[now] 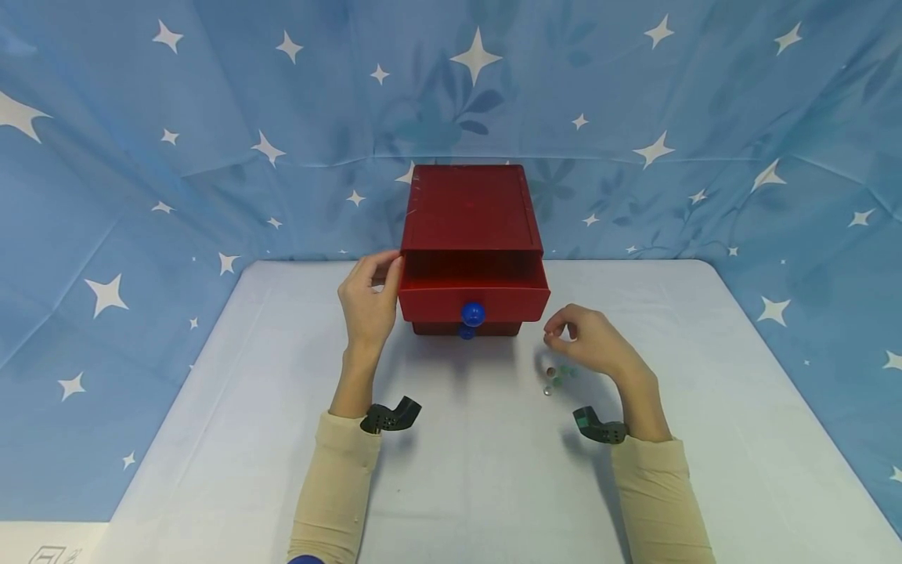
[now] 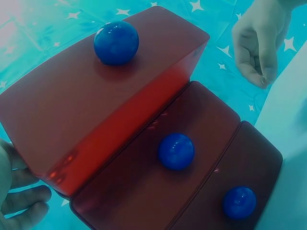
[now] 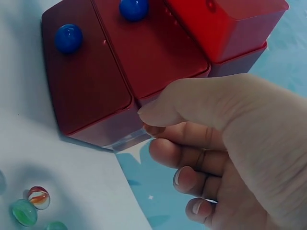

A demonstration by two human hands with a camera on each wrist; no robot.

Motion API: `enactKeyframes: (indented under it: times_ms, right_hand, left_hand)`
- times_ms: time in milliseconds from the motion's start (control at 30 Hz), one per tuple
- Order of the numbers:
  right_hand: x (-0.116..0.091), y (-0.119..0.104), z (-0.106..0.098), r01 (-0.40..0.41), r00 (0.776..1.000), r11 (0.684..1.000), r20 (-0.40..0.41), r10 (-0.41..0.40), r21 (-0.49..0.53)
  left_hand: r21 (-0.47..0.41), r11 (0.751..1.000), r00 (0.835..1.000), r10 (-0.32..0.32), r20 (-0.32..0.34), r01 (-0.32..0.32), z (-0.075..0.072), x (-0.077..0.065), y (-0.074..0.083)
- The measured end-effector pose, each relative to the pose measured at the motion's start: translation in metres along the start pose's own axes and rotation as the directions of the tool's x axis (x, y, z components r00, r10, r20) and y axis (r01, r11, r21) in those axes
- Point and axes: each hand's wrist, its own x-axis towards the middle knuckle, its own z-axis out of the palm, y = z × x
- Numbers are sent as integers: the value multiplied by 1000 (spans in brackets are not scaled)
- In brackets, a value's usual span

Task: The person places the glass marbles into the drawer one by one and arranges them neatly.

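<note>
A red three-drawer cabinet with round blue knobs stands at the back of the table. Its top drawer is pulled out, and the visible part of its inside is bare. My left hand is at the cabinet's left side, fingertips right at the edge beside the drawer. To the right of the cabinet, my right hand is raised, pinching a small orange-brown marble between thumb and forefinger. Below that hand lie several glass marbles: an orange-striped marble, green marbles and a clear one.
The white table has a blue star-patterned cloth hanging behind it and along both sides. The two lower drawers are closed. At the lower left corner is a pale printed surface.
</note>
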Motion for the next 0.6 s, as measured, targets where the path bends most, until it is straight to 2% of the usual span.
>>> enactKeyframes:
  times_ms: [600]
  right_hand:
    - [-3, -4, -3, 38, 997, 999, -65, -38, 2]
  left_hand:
    - [-5, 1000, 1000, 4, 7, -4, 0, -1, -2]
